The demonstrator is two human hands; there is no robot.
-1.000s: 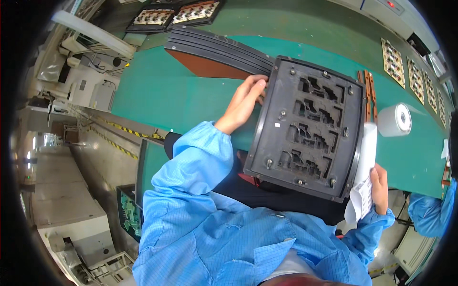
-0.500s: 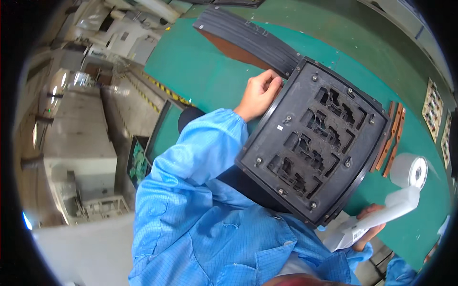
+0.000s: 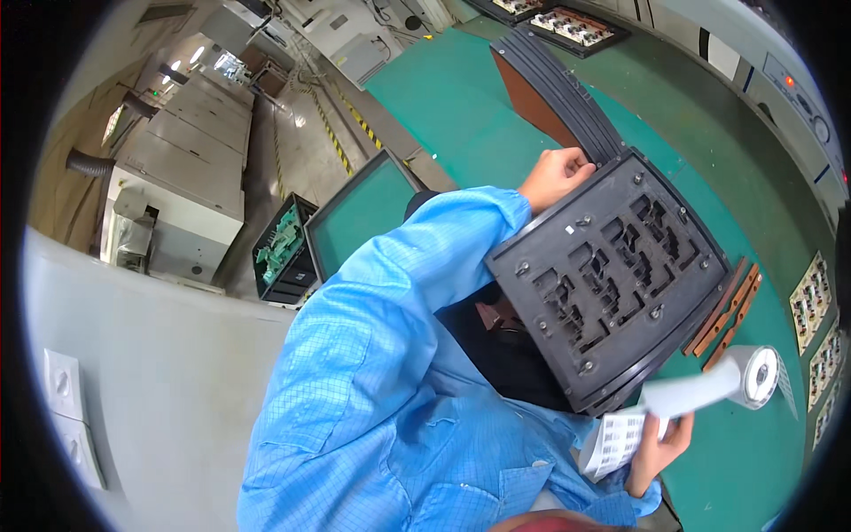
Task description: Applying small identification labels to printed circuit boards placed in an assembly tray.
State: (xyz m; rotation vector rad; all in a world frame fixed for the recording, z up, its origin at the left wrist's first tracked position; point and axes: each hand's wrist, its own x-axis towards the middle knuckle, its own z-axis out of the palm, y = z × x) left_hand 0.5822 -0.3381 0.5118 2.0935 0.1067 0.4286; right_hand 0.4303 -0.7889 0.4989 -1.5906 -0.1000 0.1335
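My left hand [image 3: 557,179] is closed in a pinch at the far left edge of a black fixture tray [image 3: 530,264]; what its fingers hold, if anything, is hidden. The tray has stepped cut-outs and several metal studs, and lies tilted on other black trays. My right hand [image 3: 660,454] grips a white label strip [image 3: 613,445] near the tray's near right corner. Printed labels show on its hanging end, and another stretch runs toward a label roll [image 3: 760,377] on the green table.
Against the far edge of the tray stands a stack of black frames [image 3: 563,89] with a brown face. Brown bars [image 3: 729,310] lie at right on the green table [image 3: 443,97]. Circuit boards [image 3: 811,297] line the right side. A black bin [image 3: 288,253] with green pieces sits at left.
The view has swung left, so the tray and both hands appear farther right. My right hand has turned the label strip, and its printed face now shows. My left hand stays at the tray's edge.
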